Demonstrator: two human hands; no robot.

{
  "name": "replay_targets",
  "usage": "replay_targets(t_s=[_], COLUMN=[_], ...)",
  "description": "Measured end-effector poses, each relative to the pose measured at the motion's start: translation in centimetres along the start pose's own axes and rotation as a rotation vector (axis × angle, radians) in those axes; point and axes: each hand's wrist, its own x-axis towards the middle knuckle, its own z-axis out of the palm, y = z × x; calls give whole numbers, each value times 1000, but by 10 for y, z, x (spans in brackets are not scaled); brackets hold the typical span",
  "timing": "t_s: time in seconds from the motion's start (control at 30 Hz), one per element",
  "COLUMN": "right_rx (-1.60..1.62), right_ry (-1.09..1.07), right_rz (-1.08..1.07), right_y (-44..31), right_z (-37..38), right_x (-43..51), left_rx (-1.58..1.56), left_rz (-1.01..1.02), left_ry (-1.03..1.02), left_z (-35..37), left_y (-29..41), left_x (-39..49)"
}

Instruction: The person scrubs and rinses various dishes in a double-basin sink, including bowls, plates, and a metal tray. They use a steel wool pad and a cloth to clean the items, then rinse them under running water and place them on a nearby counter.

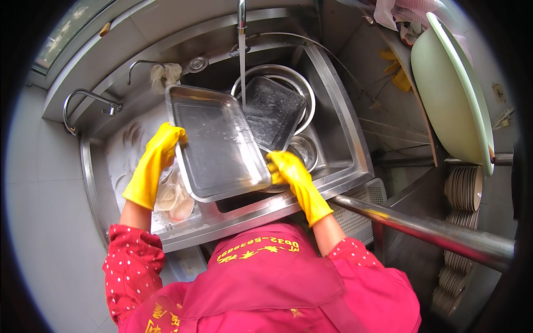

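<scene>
Both my hands wear yellow rubber gloves. My left hand [160, 145] grips the left edge of a rectangular stainless steel tray [212, 145], held tilted above the sink divider. My right hand [289, 172] has its fingers curled at the tray's lower right corner; its fingertips are partly hidden. Behind the tray, a second rectangular tray [277, 108], dark and wet, leans in a round steel basin [309, 98]. Water streams onto it from the faucet [241, 18]. Close to my right hand, a smaller steel bowl [306, 150] sits in the right sink compartment [337, 133].
Sudsy dishes and pale cloth-like material [175, 200] lie in the left compartment. Two curved taps, one a gooseneck tap [85, 93], stand behind it. To the right are a metal rail [416, 224], a white perforated basket [354, 216], a large pale green basin [445, 91] and stacked plates [464, 189].
</scene>
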Motion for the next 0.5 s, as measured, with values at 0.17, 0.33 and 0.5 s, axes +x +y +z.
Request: replay_targets(t_s=[0.17, 0.33, 0.5], right_rx=[-866, 271, 102], right_ry=[901, 313, 168], right_rz=[-347, 79, 237], right_y=[7, 16, 16], right_z=[-24, -27, -11], right_x=[116, 158, 160], left_rx=[198, 43, -242], left_rz=[158, 285, 178], left_ry=[419, 564, 552], left_z=[-22, -47, -90], left_y=[1, -23, -76], left_x=[-60, -79, -93])
